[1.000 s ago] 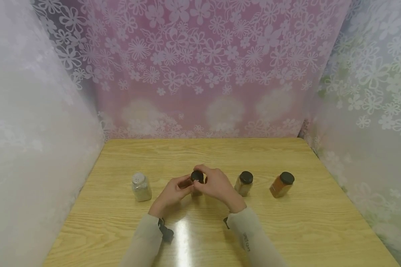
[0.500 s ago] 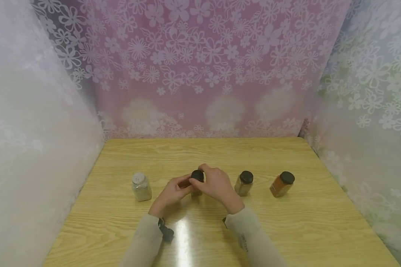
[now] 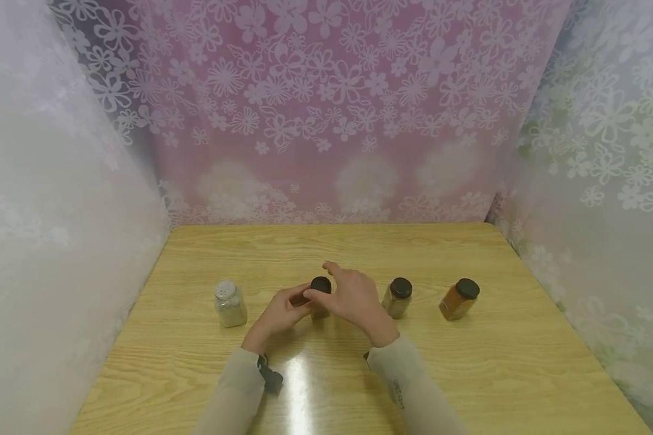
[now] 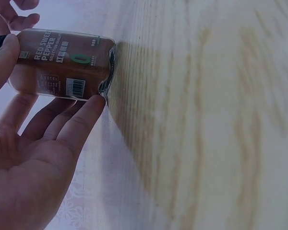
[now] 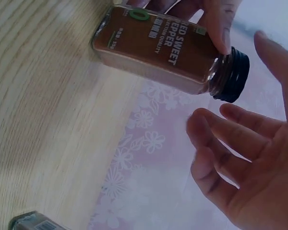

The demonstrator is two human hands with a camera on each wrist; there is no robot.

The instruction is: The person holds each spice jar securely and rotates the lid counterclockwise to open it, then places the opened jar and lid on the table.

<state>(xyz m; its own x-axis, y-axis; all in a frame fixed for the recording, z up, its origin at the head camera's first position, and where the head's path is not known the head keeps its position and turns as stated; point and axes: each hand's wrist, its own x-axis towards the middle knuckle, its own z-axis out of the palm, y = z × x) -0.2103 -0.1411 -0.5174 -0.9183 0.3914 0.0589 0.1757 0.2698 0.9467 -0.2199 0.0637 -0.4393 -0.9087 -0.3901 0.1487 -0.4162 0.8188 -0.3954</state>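
Note:
A clear spice jar of red sweet pepper powder (image 5: 158, 48) stands upright on the wooden table, in the middle of the head view. My left hand (image 3: 280, 311) holds it, thumb near the neck and fingers along the opposite side, as the left wrist view shows. The jar's black lid (image 5: 233, 74) is on. Around the lid, my right hand (image 5: 249, 153) is spread with thumb and fingers apart, a gap showing between them and the lid in the right wrist view. In the head view its thumb overlaps the lid's front edge.
To the left stands a shaker jar (image 3: 231, 308) with a pale perforated top. On the right are a black-lidded jar of brownish spice (image 3: 396, 302) and a black-lidded jar of orange-red spice (image 3: 457, 304). Floral curtains (image 3: 326, 109) enclose the table (image 3: 326, 248).
The right hand's fingers have come off the lid and spread, the index finger lifting away and the thumb sliding left. The left hand and jar stay in place.

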